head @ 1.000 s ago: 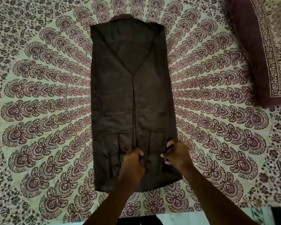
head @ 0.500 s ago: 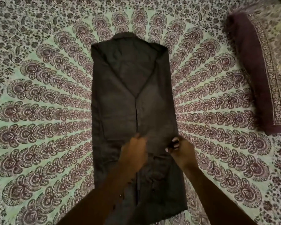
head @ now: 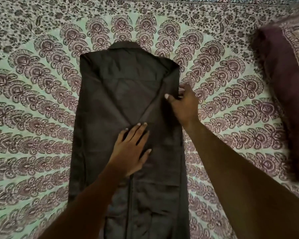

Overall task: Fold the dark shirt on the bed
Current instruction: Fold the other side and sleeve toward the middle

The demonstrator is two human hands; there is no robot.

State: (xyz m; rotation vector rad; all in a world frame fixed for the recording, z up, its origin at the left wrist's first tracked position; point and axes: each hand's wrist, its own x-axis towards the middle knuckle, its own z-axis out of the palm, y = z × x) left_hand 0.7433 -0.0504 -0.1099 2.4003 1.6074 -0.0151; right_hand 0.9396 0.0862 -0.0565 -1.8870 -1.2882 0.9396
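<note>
The dark shirt (head: 128,104) lies mid-bed (head: 33,104), long axis running near-to-far. Left hand (head: 133,149) rests flat and open on its middle; right hand (head: 183,104) loosely pinches the right edge, further up.

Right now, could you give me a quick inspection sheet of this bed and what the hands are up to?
Surface: bedspread with a green and maroon peacock-feather print, lying flat.
Job's things: dark shirt, lengthwise on the bed with both sides folded in to a narrow strip, collar at the far end.
Clutter: maroon bordered pillow at the right edge, apart from the shirt.
Hands: left hand flat, fingers spread, on the shirt's middle; right hand at the shirt's right edge, thumb on the cloth.
Cables: nothing seen.
Surroundings: nothing seen beyond the bed.
</note>
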